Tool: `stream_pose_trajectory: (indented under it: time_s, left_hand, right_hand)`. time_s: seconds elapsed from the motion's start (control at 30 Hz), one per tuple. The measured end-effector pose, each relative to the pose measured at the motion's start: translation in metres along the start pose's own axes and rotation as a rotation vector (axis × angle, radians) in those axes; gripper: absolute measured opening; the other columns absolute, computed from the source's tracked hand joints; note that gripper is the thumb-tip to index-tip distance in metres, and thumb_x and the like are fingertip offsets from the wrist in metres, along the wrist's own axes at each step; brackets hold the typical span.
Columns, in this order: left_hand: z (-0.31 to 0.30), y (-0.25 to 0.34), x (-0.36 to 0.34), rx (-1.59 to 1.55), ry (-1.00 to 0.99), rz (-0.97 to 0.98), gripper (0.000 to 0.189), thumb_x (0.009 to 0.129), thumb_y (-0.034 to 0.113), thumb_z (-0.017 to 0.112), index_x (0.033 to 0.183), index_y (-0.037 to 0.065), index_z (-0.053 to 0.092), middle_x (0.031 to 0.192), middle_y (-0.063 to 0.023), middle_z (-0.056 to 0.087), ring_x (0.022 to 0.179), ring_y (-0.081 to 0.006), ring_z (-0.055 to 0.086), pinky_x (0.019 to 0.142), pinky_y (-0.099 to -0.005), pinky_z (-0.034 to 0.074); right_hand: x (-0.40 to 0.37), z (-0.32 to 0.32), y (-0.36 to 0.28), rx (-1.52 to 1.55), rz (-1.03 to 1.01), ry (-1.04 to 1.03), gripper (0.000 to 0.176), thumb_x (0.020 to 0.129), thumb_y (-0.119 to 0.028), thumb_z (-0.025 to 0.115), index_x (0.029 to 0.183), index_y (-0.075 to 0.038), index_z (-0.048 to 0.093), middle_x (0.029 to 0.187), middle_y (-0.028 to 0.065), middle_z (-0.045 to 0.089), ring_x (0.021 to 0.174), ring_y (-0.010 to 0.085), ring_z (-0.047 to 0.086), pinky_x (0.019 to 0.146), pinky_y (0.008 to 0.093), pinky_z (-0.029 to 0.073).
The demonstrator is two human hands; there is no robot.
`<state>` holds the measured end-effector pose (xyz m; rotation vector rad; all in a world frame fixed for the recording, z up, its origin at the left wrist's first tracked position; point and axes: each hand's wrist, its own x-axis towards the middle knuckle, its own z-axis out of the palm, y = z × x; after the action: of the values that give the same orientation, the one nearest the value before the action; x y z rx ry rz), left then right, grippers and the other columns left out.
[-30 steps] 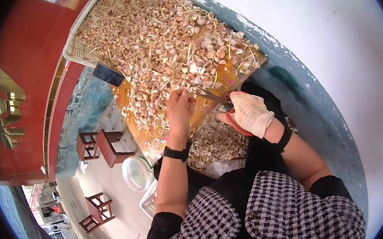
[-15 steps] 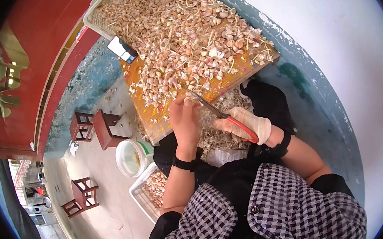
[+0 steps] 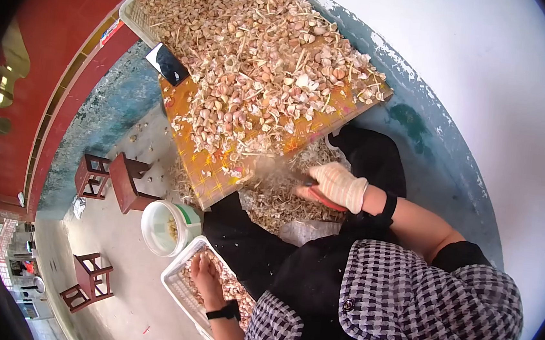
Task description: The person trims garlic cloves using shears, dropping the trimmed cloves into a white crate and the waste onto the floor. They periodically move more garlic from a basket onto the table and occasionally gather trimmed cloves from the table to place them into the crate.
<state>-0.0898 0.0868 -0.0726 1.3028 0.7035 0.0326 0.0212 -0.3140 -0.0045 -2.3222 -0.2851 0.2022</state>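
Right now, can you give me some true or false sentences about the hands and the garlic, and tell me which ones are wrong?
1. The right hand wears a pale glove. True.
2. The left hand is holding the phone. False: that hand is over the white crate of garlic cloves, and the phone lies beside the big garlic pile.
3. A white bucket stands next to the white crate. True.
4. The red-handled tool is in the left hand. False: the gloved right hand holds it.
5. Both wrists have dark bands on them. True.
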Motion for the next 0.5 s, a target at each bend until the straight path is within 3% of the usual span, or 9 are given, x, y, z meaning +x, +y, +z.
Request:
stream_pose_trajectory:
  time_s: [0.07, 0.1, 0.13, 0.2, 0.3, 0.37, 0.43, 0.47, 0.5]
  left_hand:
    - [-0.075, -0.044, -0.004, 0.289, 0.201, -0.060, 0.014, 0.092, 0.011, 0.057, 0.103, 0.003, 0.057, 0.067, 0.0037, 0.048, 0.046, -0.0040, 0.037, 0.039, -0.0183, 0.026]
    - [-0.119, -0.073, 0.003, 0.419, 0.250, -0.091, 0.017, 0.091, 0.013, 0.059, 0.103, 0.002, 0.058, 0.066, 0.0034, 0.049, 0.046, -0.0047, 0.039, 0.039, -0.0185, 0.027]
    - [-0.156, -0.095, 0.005, 0.456, 0.266, -0.198, 0.020, 0.088, 0.012, 0.061, 0.105, 0.002, 0.058, 0.071, 0.0013, 0.052, 0.051, -0.0072, 0.044, 0.043, -0.0216, 0.032]
    - [-0.220, -0.137, 0.007, 0.521, 0.301, -0.388, 0.024, 0.084, 0.012, 0.063, 0.104, 0.000, 0.059, 0.077, -0.0023, 0.057, 0.059, -0.0124, 0.051, 0.050, -0.0275, 0.040]
    - [-0.274, -0.196, 0.021, 0.548, 0.493, -0.396, 0.026, 0.079, 0.014, 0.064, 0.100, -0.002, 0.063, 0.081, -0.0067, 0.062, 0.070, -0.0205, 0.058, 0.060, -0.0357, 0.046]
    - [-0.275, -0.203, 0.032, 0.592, 0.599, -0.226, 0.027, 0.076, 0.018, 0.064, 0.093, -0.003, 0.067, 0.078, -0.0084, 0.065, 0.073, -0.0257, 0.063, 0.066, -0.0391, 0.050]
    - [-0.260, -0.163, 0.049, 0.822, 0.440, -0.167, 0.034, 0.079, 0.016, 0.064, 0.105, -0.007, 0.063, 0.094, -0.0162, 0.065, 0.085, -0.0277, 0.060, 0.079, -0.0397, 0.047]
    - [-0.204, -0.102, 0.042, 0.952, 0.372, -0.175, 0.033, 0.083, 0.012, 0.063, 0.107, -0.009, 0.059, 0.102, -0.0192, 0.063, 0.087, -0.0272, 0.057, 0.083, -0.0405, 0.046]
    - [-0.179, -0.084, 0.050, 0.907, 0.438, -0.030, 0.029, 0.084, 0.011, 0.062, 0.105, -0.010, 0.060, 0.100, -0.0191, 0.064, 0.086, -0.0269, 0.058, 0.080, -0.0395, 0.047]
  right_hand:
    - [0.031, 0.001, 0.033, -0.044, -0.074, 0.187, 0.030, 0.079, -0.036, 0.072, 0.081, -0.007, 0.068, 0.069, 0.0168, 0.064, 0.065, 0.0323, 0.065, 0.059, 0.0390, 0.050]
    - [0.046, -0.019, 0.028, 0.155, 0.104, 0.122, 0.025, 0.080, -0.033, 0.070, 0.083, -0.007, 0.068, 0.068, 0.0156, 0.064, 0.064, 0.0286, 0.065, 0.059, 0.0381, 0.049]
    - [0.062, -0.045, 0.014, -0.027, 0.126, 0.179, 0.021, 0.084, -0.028, 0.066, 0.086, -0.007, 0.068, 0.070, 0.0164, 0.064, 0.064, 0.0251, 0.065, 0.059, 0.0381, 0.049]
    - [0.108, -0.063, 0.035, -0.175, 0.117, 0.302, 0.022, 0.086, -0.027, 0.058, 0.090, -0.008, 0.068, 0.078, 0.0196, 0.066, 0.071, 0.0349, 0.065, 0.065, 0.0406, 0.051]
    - [0.164, -0.083, 0.042, -0.493, 0.093, 0.222, 0.024, 0.084, -0.026, 0.055, 0.097, -0.009, 0.068, 0.091, 0.0181, 0.067, 0.092, 0.0345, 0.064, 0.078, 0.0445, 0.051]
    - [0.186, -0.084, 0.039, -0.628, 0.083, 0.085, 0.023, 0.082, -0.024, 0.059, 0.098, -0.009, 0.068, 0.094, 0.0168, 0.067, 0.096, 0.0324, 0.064, 0.080, 0.0441, 0.051]
    - [0.190, -0.079, 0.038, -0.718, -0.003, 0.052, 0.023, 0.080, -0.023, 0.062, 0.098, -0.010, 0.068, 0.096, 0.0144, 0.068, 0.098, 0.0313, 0.064, 0.080, 0.0437, 0.051]
    - [0.191, -0.079, 0.040, -0.762, -0.051, 0.030, 0.023, 0.079, -0.022, 0.063, 0.098, -0.010, 0.068, 0.097, 0.0132, 0.068, 0.098, 0.0308, 0.065, 0.080, 0.0436, 0.051]
    - [0.193, -0.077, 0.039, -0.778, -0.050, 0.007, 0.024, 0.079, -0.023, 0.063, 0.099, -0.010, 0.067, 0.098, 0.0123, 0.068, 0.098, 0.0305, 0.065, 0.080, 0.0437, 0.051]
